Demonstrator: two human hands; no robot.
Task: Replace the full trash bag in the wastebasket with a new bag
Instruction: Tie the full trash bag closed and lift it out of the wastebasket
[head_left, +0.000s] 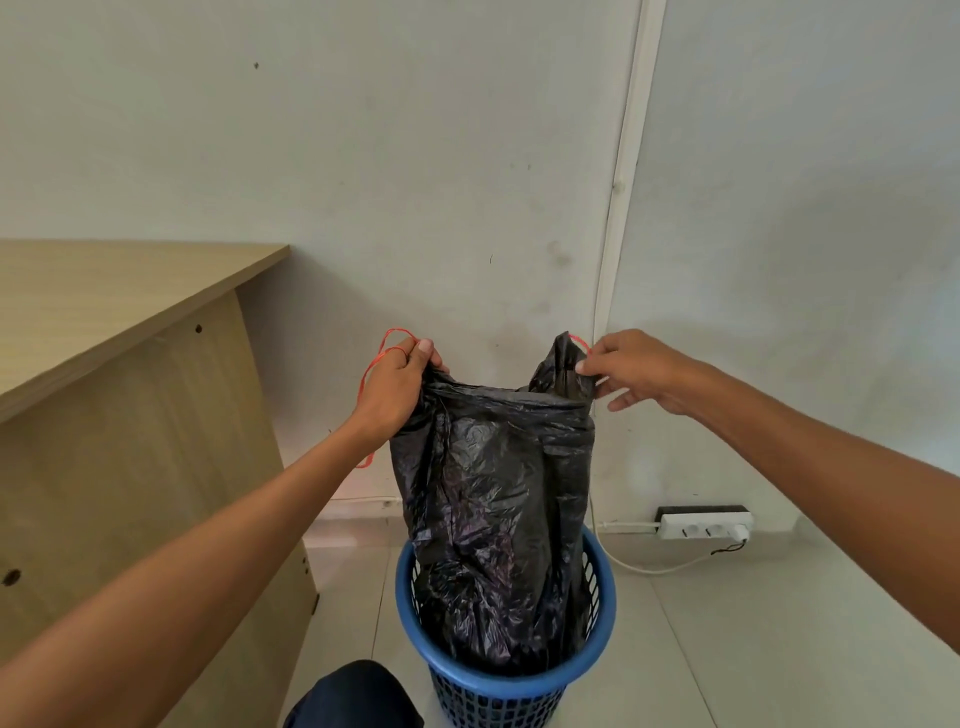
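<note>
Lit softly and evenly, fairly bright, with no hard glare. Casts only faint, blurred shadows: one on the wall (415, 156) beneath the desk (104, 291) top, another spread pale across the right-hand wall. Picks out dull highlights along the creases of the black trash bag (493, 493). Bows the cable conduit (623, 156) and desk edge with wide-angle curvature. Sharpest mid-frame; softer toward the lower corners, smearing the forearms (156, 597).

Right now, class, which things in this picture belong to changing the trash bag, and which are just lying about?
Part of the job: black trash bag, red drawstring, blue wastebasket, left hand and right hand gripping the bag's top.
Just lying about: wooden desk, power strip, white cable on the floor.
</note>
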